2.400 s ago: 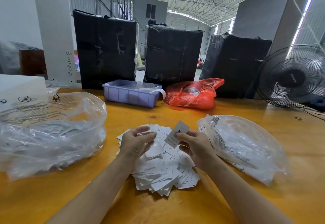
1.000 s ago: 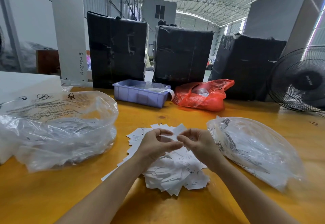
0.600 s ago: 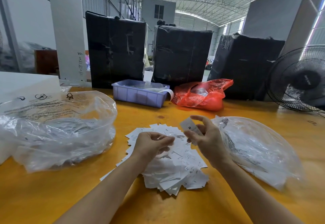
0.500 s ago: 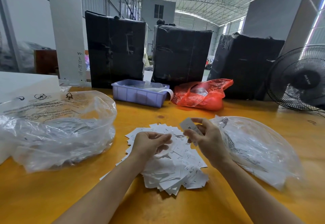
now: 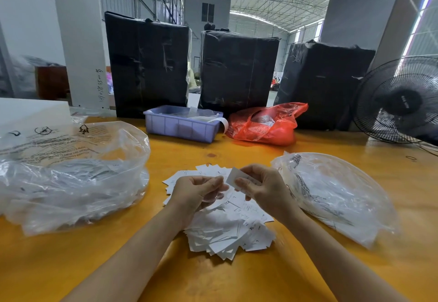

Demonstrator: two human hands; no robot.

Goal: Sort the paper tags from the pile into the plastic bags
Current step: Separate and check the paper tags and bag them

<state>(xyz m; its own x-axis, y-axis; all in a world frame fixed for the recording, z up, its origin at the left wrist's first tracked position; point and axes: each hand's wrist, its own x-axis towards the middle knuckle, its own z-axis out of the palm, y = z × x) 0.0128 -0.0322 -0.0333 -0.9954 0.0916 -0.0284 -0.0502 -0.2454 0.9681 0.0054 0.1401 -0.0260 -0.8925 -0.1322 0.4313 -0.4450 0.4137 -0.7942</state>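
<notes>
A pile of white paper tags (image 5: 227, 228) lies on the orange table (image 5: 213, 278) in front of me. My right hand (image 5: 263, 188) pinches one white tag (image 5: 233, 177) above the pile's far edge. My left hand (image 5: 196, 191) is curled over the pile just left of that tag, fingertips close to it; whether it grips a tag I cannot tell. A clear plastic bag (image 5: 71, 176) with tags inside sits at the left. Another clear bag (image 5: 336, 195) with tags lies at the right, close to my right hand.
At the back stand a lilac plastic bin (image 5: 182, 125), a red plastic bag (image 5: 267, 125) and three black-wrapped bales (image 5: 237, 69). A black fan (image 5: 400, 100) is at the far right. A white box (image 5: 28, 112) sits behind the left bag.
My right hand with its tag has come back left and down toward my left hand, over the pile. My left hand has stayed curled on the pile, its fingers reaching toward the tag.
</notes>
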